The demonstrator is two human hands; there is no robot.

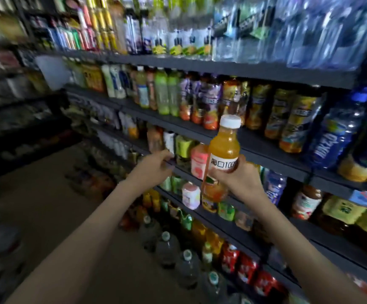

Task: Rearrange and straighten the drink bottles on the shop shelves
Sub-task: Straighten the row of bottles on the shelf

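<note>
Head view is showing the right hand [237, 181] gripping a juice bottle [224, 145] just right of the middle of the frame, fingers and thumb wrapping round its lower half. The bottle is hanging in the air in front of the shelves [266, 153], touching none of them. Its long axis is running nearly upright, leaning a little so the white cap [230, 121] is pointing up and slightly to the right, while the base is sitting lower and to the left. Orange liquid is filling the body, and a white label [223, 164] with dark print is facing the camera just above the gripping fingers.

Left of the bottle, the left hand [154, 170] is reaching toward a shelf edge below a white bottle [169, 141], its fingers partly curling; blur is keeping me from telling whether it is holding anything or only touching the edge. A pink bottle [199, 161] is standing on the shelf between the two hands, just behind the juice bottle. Rows of drinks are filling every shelf, running from upper left to lower right. Clear jugs [169, 246] are standing on the floor at the lower middle.
</note>
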